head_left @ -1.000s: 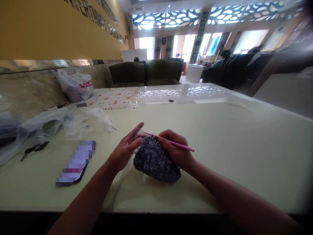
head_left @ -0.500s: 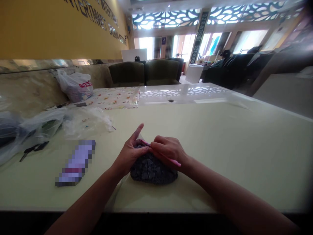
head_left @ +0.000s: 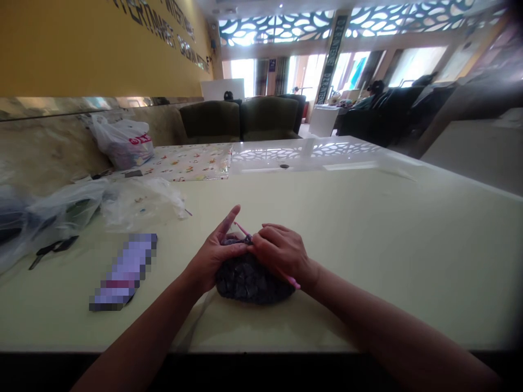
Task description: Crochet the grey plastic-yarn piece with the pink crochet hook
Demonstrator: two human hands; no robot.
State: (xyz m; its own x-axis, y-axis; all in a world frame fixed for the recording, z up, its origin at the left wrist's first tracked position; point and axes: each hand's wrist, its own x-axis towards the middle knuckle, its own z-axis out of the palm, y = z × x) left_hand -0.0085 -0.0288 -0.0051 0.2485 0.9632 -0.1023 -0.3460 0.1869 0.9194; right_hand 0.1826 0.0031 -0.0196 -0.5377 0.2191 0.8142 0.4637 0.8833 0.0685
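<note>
A dark grey crocheted piece [head_left: 255,280] with a raised petal-like texture rests on the pale table [head_left: 368,234]. My left hand [head_left: 216,250] pinches its upper edge between thumb and fingers, with the index finger stretched upward and a strand near it. My right hand [head_left: 280,247] is closed around a pink crochet hook [head_left: 293,282]. The hook's tip points up and left past the work's top edge, between my two hands, and its handle end shows below my right palm. My right fingertips touch the work, hiding part of it.
To the left lie a blurred-out purple phone-like object [head_left: 125,272], scissors [head_left: 53,247] and crumpled clear plastic bags [head_left: 139,204]. Farther back stand a filled white carrier bag [head_left: 125,141] and a patterned cover [head_left: 192,160]. Dark green chairs [head_left: 269,120] stand beyond the table.
The crochet hook has tilted more upright, its tip now rising above the work's edge. My right hand has rolled slightly with it. My left hand keeps its grip.
</note>
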